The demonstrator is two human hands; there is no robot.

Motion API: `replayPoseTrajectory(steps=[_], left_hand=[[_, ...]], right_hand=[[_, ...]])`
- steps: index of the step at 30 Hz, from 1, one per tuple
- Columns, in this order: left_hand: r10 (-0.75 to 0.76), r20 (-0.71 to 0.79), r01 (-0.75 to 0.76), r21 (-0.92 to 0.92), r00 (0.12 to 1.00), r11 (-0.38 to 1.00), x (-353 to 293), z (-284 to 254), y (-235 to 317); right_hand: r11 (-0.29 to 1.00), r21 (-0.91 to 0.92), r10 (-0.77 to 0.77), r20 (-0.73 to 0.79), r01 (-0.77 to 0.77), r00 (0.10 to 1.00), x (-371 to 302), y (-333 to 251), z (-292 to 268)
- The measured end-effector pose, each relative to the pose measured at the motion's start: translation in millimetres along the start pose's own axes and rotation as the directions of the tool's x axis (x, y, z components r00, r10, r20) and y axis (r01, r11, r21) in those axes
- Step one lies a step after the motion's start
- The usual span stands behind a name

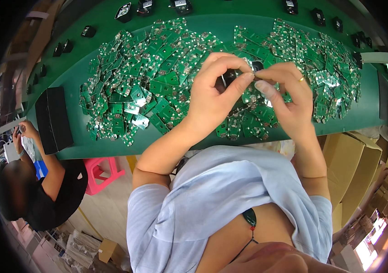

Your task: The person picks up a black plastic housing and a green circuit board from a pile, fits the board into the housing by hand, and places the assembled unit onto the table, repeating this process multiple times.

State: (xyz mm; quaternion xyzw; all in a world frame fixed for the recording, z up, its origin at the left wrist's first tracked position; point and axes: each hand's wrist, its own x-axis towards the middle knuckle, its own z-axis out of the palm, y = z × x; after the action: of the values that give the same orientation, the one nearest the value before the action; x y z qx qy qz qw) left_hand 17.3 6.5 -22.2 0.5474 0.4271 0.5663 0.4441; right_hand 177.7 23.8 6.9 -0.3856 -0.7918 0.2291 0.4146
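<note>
My left hand [214,93] and my right hand [289,93] meet fingertip to fingertip above a heap of green circuit boards [164,77]. Both are closed in a pinch, thumbs against fingers. What they pinch is small and mostly covered by the fingers. Inside the curl of my left hand a dark glossy part [225,82] shows, and a black rounded piece [257,66] peeks out behind the fingertips. Whether these belong to one object I cannot tell. The boards lie loose and overlapping to both sides of my hands and beneath them.
Black housings [144,6] stand spaced along the green belt beyond the boards. A black box [53,119] sits at the table's left end. Further left, a co-worker [34,186] in dark clothes sits near a pink stool [103,175]. Cardboard boxes [348,164] stand at my right.
</note>
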Motion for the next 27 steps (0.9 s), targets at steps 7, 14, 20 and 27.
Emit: replayPoseTrajectory(steps=[7,14,20,27], left_hand=[[-0.289,0.083,0.299,-0.154,0.954,0.942,0,-3,10],[-0.293,0.049,0.296,-0.091,0.955,0.951,-2,-8,12],[-0.083,0.0,0.082,0.129,0.997,0.988,-3,-9,14],[-0.031,-0.046,0.039,0.198,0.998,0.979,-3,-6,16]], right_hand=[[0.969,0.221,0.137,-0.128,-0.106,0.982,-12,12,14],[0.939,-0.164,-0.286,0.114,0.302,0.951,5,9,-2],[0.885,-0.258,-0.353,0.171,0.387,0.92,13,5,-5],[0.883,-0.242,-0.358,0.206,0.402,0.911,14,4,-4]])
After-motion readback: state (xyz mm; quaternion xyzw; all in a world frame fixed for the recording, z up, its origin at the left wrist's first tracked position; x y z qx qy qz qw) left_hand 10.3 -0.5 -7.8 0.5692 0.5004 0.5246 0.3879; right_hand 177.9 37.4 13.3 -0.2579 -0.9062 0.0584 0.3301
